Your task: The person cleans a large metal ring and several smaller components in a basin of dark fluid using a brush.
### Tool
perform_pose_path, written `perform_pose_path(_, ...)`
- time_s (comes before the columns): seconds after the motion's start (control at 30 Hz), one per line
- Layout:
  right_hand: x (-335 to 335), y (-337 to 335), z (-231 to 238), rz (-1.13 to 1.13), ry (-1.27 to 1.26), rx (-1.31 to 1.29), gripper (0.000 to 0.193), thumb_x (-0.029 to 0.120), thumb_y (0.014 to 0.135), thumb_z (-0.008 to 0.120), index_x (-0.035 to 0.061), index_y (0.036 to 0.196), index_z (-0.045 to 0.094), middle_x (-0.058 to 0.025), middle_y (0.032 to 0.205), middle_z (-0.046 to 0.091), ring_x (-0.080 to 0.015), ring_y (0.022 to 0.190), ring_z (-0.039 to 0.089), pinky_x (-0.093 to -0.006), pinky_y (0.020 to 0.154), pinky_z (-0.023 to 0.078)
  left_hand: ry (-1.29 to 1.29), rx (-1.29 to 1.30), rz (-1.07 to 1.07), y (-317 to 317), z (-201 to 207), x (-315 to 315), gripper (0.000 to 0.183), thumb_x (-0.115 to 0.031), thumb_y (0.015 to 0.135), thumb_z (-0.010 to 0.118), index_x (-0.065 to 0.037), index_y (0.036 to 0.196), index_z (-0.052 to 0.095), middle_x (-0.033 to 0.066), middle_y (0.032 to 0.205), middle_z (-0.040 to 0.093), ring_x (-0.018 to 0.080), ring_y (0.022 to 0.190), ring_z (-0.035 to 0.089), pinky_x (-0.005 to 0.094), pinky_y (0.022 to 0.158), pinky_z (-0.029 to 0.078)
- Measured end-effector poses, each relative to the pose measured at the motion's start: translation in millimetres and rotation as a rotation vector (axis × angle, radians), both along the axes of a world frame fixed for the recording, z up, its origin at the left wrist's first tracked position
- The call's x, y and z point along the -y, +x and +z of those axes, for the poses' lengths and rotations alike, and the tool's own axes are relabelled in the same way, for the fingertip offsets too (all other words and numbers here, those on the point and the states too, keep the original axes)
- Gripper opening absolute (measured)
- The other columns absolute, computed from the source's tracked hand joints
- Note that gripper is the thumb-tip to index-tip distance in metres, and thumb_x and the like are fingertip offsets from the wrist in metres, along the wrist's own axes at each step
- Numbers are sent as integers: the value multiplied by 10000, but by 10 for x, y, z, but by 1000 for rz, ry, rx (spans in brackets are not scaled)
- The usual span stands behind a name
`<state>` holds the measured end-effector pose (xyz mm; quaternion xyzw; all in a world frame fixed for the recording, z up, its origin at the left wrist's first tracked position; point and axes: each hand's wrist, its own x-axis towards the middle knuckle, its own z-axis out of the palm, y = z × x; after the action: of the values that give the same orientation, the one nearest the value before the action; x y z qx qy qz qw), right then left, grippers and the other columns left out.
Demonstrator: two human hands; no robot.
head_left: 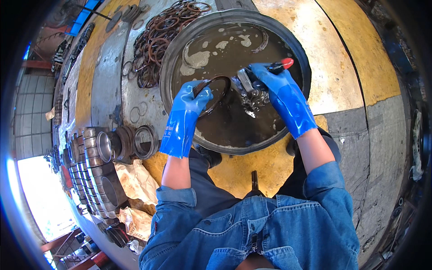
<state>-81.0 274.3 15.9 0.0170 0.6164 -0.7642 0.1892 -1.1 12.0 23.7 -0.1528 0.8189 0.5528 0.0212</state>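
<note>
My left hand point(186, 101), in a blue rubber glove, is closed on a dark, rust-brown metal ring point(228, 84), tilted above murky brown liquid. My right hand point(285, 96), gloved the same way, grips a brush point(280, 66) with a black handle and red end. The brush head is smeared by motion, and liquid splashes below it, a little right of the ring. Under both hands stands a wide, round dark basin point(167, 58) with pale foam patches on its liquid. Part of another ring point(262, 41) shows at the basin's far side.
Many rusty rings point(155, 47) lie heaped left of the basin, with a few thin rings point(135, 114) nearer me. Stacked metal cylinders point(96, 157) and brown crumpled paper point(137, 180) are at the near left. Worn yellow and grey floor plates point(351, 49) surround the basin.
</note>
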Motion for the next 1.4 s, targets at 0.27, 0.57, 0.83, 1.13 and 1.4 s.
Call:
perform_pose_path(0.27,194,42,34,117,-159,-130,400,289,946,754,-18,1200,729,-105,1075,753,-169,910,715,-304,807,589,143,-4,-67,26,-121,-70,364,-127,920,774,-48,1251,645,69,947,736,117,794,695,265,625,544)
perform_pose_path(0.57,-11,-241,-941,-326,-468,748,171,234,956,721,79,888,697,-47,703,644,-153,501,542,-273,481,444,1063,-237,117,-167,-351,182,351,-134,1007,660,-17,1334,613,73,887,729,84,474,443,268,464,334)
perform_pose_path(0.83,48,388,-942,74,269,-396,269,255,916,700,6,1015,726,-111,836,720,-222,755,700,-355,699,550,1147,-137,405,-125,-597,253,306,-254,1007,695,-164,1299,675,-24,916,748,52,501,460,254,479,346)
perform_pose_path(1.13,153,123,-359,76,473,-320,302,255,890,690,45,1100,739,-188,973,758,-358,882,740,-384,818,575,583,65,356,-87,-361,-106,351,-319,1016,656,-128,1308,689,24,881,715,82,532,428,269,508,335)
perform_pose_path(1.4,184,47,-137,24,511,-889,245,209,899,717,119,1124,755,-167,985,748,-365,881,728,-417,784,589,733,152,266,-19,-318,-255,406,-309,1041,627,-97,1388,631,-17,815,675,65,484,389,264,484,296)
